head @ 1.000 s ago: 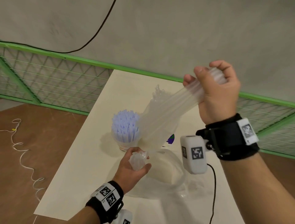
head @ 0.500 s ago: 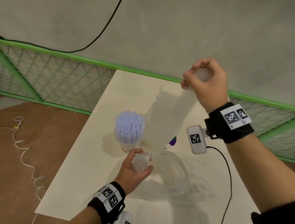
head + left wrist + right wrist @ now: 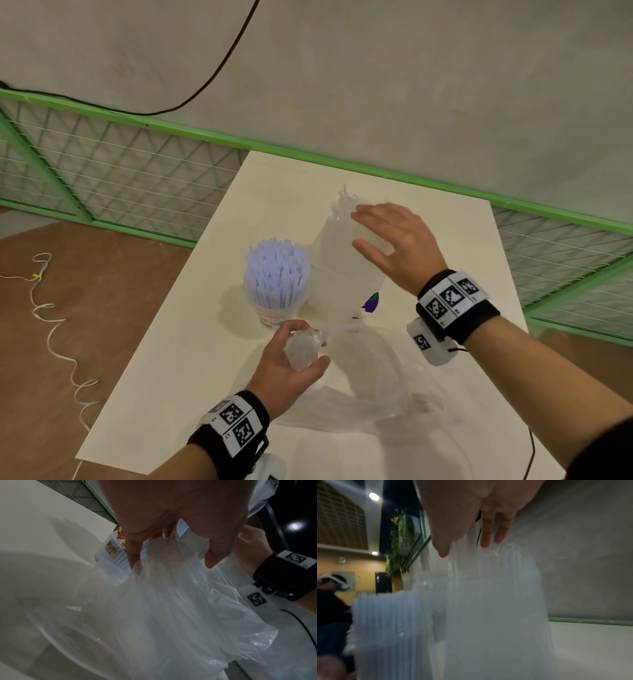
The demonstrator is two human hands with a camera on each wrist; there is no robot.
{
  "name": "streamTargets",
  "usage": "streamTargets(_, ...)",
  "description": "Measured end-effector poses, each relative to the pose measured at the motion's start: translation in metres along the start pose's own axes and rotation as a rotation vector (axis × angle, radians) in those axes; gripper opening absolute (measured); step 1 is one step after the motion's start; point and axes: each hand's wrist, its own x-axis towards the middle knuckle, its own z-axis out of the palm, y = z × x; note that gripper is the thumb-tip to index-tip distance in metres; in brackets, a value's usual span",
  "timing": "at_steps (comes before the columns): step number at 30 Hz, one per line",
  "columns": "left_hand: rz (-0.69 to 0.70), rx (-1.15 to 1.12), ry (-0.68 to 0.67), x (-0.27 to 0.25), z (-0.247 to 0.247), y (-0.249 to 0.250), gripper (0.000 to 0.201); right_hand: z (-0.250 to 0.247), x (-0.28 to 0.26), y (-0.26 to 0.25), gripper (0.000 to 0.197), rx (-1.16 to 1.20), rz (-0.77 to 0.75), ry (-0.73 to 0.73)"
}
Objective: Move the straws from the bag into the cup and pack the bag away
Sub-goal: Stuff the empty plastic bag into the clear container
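Note:
A clear cup packed with pale blue straws stands on the white table. Right beside it a clear plastic bag stands upright, ridged lengthwise; I cannot tell if straws are inside. My left hand grips the bag's bunched lower end just in front of the cup, fingers curled round the plastic. My right hand is open with straight fingers against the bag's upper right side. In the right wrist view the fingers hover over the ridged bag, the cup's straws to its left.
More loose clear plastic lies on the table near me. A small purple and green item shows behind the bag. A green mesh fence runs along the table's far edge. A cord lies on the floor at left.
My right hand let go of the bag's top, opened, and came down beside the bag. The bag now stands more upright. My left hand kept its grip.

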Motion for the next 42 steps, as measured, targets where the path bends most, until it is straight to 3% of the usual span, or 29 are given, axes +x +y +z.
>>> streamTargets(7, 0.002, 0.011, -0.009, -0.001, -0.001, 0.001, 0.035, 0.011, -0.030, -0.007, 0.051, -0.121, 0.084, -0.378)
streamTargets(12, -0.001, 0.006, -0.006, -0.002, -0.001, -0.001, 0.036, -0.001, -0.013, -0.007, 0.049, -0.136, 0.086, -0.414)
streamTargets(15, -0.003, -0.006, -0.002, -0.001, -0.001, -0.002, 0.037, -0.004, 0.002, -0.018, 0.062, -0.156, 0.073, -0.384)
streamTargets(20, -0.009, -0.015, -0.004, -0.001, 0.000, -0.001, 0.038, 0.024, 0.021, -0.037, 0.061, -0.298, 0.131, -0.497)
streamTargets(22, -0.018, -0.026, -0.011, -0.002, -0.001, -0.001, 0.038, 0.032, 0.024, -0.037, 0.047, -0.288, 0.152, -0.436)
streamTargets(26, -0.033, -0.039, -0.013, -0.002, -0.002, -0.002, 0.038, 0.039, 0.026, -0.037, 0.021, -0.213, 0.190, -0.171)
streamTargets(30, -0.037, -0.044, -0.014, -0.002, -0.001, -0.002, 0.038, 0.042, 0.025, -0.037, 0.017, -0.187, 0.136, -0.152)
streamTargets(33, -0.038, -0.049, -0.019, -0.001, -0.001, -0.002, 0.038, 0.045, 0.025, -0.034, 0.010, -0.145, 0.175, -0.090)
streamTargets(35, -0.036, -0.049, -0.020, -0.001, -0.002, -0.002, 0.038, 0.043, 0.028, -0.031, 0.016, -0.044, 0.199, -0.058)
streamTargets(38, -0.021, -0.057, -0.023, -0.001, -0.002, -0.004, 0.038, 0.036, 0.029, -0.026, 0.022, 0.021, 0.193, -0.058)
streamTargets(42, 0.004, -0.053, -0.018, 0.002, 0.000, -0.007, 0.039, 0.028, 0.025, -0.027, 0.033, -0.141, 0.185, -0.248)
